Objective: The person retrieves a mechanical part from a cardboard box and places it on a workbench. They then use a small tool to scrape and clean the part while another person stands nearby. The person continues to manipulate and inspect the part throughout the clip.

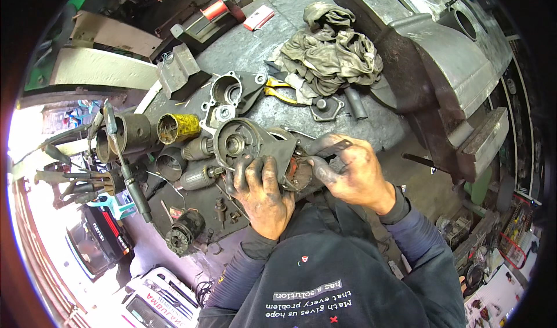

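Note:
At the near edge of the metal bench, my left hand [261, 191] is closed over a grey metal housing [237, 144] with a round, open flange. My blackened fingertips press on its side. Just right of it, my right hand [357, 174] pinches a thin, dark flat strip [332, 148] between thumb and fingers. Below that strip sits a round part with reddish-brown windings [299, 174], close against the housing. My left hand partly covers the housing's lower side. What the right fingertips touch inside the part is too small to make out.
Left of the housing lie an armature [197, 178], a yellow cylinder [177, 128] and a gear-like part [185, 232]. Beyond are another casting [226, 90], yellow-handled pliers [281, 91] and crumpled rags [331, 52]. A large metal vise-like block [429, 67] stands right.

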Tool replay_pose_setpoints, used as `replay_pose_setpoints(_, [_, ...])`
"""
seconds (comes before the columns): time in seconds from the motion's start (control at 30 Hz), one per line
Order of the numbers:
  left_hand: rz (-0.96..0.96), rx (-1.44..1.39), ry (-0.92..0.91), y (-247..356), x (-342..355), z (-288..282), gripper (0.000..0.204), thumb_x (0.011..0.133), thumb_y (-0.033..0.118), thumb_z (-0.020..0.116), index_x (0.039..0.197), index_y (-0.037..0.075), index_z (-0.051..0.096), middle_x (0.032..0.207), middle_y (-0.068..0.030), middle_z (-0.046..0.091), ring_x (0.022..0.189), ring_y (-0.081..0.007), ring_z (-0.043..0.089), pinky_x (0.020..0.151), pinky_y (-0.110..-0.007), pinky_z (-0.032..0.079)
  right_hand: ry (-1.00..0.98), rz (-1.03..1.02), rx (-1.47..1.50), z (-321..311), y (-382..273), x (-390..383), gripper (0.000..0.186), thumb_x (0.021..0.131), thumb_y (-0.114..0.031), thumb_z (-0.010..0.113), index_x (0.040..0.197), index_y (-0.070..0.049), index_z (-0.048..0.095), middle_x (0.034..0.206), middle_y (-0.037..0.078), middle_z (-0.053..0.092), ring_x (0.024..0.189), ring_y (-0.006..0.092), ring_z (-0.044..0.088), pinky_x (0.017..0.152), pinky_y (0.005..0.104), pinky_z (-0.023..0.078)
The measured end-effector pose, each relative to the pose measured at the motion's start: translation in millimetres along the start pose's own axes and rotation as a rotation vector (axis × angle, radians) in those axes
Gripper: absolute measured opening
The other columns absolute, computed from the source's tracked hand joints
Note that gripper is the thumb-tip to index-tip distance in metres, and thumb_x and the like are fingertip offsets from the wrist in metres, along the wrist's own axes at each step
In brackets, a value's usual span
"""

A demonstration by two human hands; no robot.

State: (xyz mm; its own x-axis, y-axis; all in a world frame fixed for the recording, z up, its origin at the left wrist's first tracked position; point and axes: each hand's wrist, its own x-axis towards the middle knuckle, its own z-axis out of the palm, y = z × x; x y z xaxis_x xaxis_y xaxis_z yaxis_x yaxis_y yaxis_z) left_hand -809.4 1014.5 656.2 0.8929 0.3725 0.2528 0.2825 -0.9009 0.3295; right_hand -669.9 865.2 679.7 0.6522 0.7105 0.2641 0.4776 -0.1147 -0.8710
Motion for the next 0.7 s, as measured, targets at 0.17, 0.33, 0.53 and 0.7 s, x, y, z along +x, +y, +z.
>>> replay_pose_setpoints(0.17, [0.01, 0.019, -0.016, 1.1, 1.6, -1.8, 0.069, 0.066, 0.015, 0.077, 0.132, 0.007, 0.058, 0.126, -0.0165, 0.057, 0.134, -0.0413, 0.043, 0.114, -0.057, 0.031, -0.037, 0.018, -0.111, -1.6, -2.0, 0.8, 0.014, 0.081, -0.001, 0.076, 0.094, 0.0, 0.069, 0.095, 0.012, 0.072, 0.083, 0.0343, 0.072, 0.074, 0.0405, 0.059])
replay_pose_setpoints(0.33, [0.004, 0.0, -0.003, 2.0, 0.0, -2.5, 0.069, 0.066, 0.015, 0.076, 0.132, 0.006, 0.058, 0.127, -0.0163, 0.056, 0.134, -0.0411, 0.043, 0.114, -0.057, 0.03, -0.075, -0.125, 0.04, -2.6, 0.2, 2.6, 0.015, 0.081, 0.0, 0.078, 0.094, 0.0, 0.07, 0.095, 0.014, 0.074, 0.083, 0.0341, 0.073, 0.074, 0.0407, 0.06])
replay_pose_setpoints(0.53, [0.006, 0.013, 0.008, 0.2, -2.5, 1.0, 0.07, 0.067, 0.016, 0.08, 0.133, 0.007, 0.057, 0.129, -0.0169, 0.056, 0.134, -0.0409, 0.043, 0.114, -0.056, 0.03, -0.132, -0.017, 0.121, -2.7, -1.2, -2.5, 0.016, 0.083, -0.002, 0.077, 0.097, 0.0, 0.069, 0.098, 0.015, 0.073, 0.083, 0.0351, 0.073, 0.076, 0.0426, 0.059])
replay_pose_setpoints(0.7, [-0.003, 0.016, -0.011, -1.3, 0.7, -4.6, 0.076, 0.068, 0.02, 0.086, 0.136, 0.008, 0.055, 0.133, -0.0162, 0.056, 0.136, -0.0405, 0.043, 0.115, -0.057, 0.029, 0.013, 0.007, 0.175, 4.3, -6.8, -8.2, 0.015, 0.084, -0.004, 0.078, 0.096, -0.001, 0.07, 0.091, 0.015, 0.073, 0.081, 0.033, 0.074, 0.073, 0.0399, 0.059])
